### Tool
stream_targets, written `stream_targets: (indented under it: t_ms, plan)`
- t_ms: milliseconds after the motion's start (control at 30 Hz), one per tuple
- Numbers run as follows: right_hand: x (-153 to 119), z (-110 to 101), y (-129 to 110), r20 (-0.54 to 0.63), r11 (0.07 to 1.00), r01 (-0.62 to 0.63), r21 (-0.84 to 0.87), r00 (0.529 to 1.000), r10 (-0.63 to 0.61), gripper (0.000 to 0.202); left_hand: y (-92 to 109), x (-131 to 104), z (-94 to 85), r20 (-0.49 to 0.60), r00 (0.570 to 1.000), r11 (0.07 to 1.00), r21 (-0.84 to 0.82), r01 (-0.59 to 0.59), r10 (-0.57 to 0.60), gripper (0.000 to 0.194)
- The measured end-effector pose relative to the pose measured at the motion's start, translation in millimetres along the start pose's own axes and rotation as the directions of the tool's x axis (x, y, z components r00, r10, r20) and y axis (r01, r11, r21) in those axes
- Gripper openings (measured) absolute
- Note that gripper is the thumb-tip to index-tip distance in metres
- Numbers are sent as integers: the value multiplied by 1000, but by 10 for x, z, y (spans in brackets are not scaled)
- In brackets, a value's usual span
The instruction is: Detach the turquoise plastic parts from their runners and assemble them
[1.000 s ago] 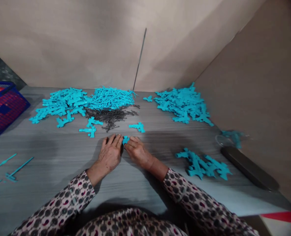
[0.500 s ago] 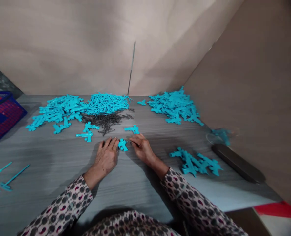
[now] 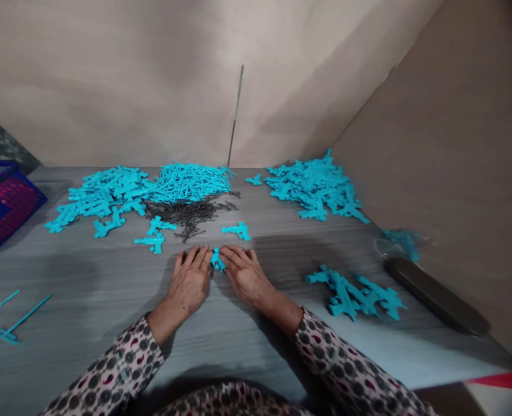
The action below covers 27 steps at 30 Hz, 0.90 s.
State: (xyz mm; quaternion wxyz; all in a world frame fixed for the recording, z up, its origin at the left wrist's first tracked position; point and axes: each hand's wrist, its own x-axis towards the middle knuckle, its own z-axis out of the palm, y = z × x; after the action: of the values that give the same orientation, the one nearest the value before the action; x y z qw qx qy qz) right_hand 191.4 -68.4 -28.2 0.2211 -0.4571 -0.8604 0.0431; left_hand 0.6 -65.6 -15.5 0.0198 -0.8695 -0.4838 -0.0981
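Note:
A small turquoise toy gun piece (image 3: pixel 216 259) lies on the grey table between my two hands. My left hand (image 3: pixel 189 284) holds its left end, fingers together and pointing away from me. From the other side, my right hand (image 3: pixel 247 277) presses its fingertips on the right end, covering much of it. Just beyond is a loose turquoise toy gun (image 3: pixel 237 230). Two more, a lower toy gun (image 3: pixel 150 242) and an upper toy gun (image 3: pixel 161 225), lie to the left. Both thumbs are largely hidden.
At the back are a left heap of toy gun pieces (image 3: pixel 104 193), turquoise sticks (image 3: pixel 193 182), dark thin pieces (image 3: pixel 184 214) and a right heap (image 3: pixel 316 185). Several toy guns (image 3: pixel 355 293) lie at right beside a dark elongated object (image 3: pixel 435 297). A blue basket (image 3: pixel 8 208) stands left.
My right hand has gone from a pinch beside the piece to laying its fingers against it. My left hand stays at the left end. The view has shifted slightly.

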Motion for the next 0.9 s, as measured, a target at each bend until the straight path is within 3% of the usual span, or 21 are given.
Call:
stream_targets:
  t_ms: [233,367,467,600,733,900]
  plan:
    - [16,-73,-34,28,999,-42,32,999,41,32,5,2,-3,7,1000,1000,1,-1,1,44]
    - [52,-70,46,6,986,-53,157,999,52,28,-9,6,-21,2,1000,1000,-16,16,-16,44]
    - [124,-52,91,-45,962,-157,223,984,171,24,-24,7,-40,0,1000,999,-38,9,-9,45]
    - [251,-44,56,-7,939,-328,98,944,331,20,-25,9,-50,0,1000,999,-50,3,-3,44]
    - [311,-2,17,24,948,-311,71,951,310,9,-16,6,-41,-15,1000,997,-69,22,-23,41]
    - [313,75,34,-35,912,-331,242,936,349,4,-91,15,-54,-87,996,972,-234,14,-35,34]
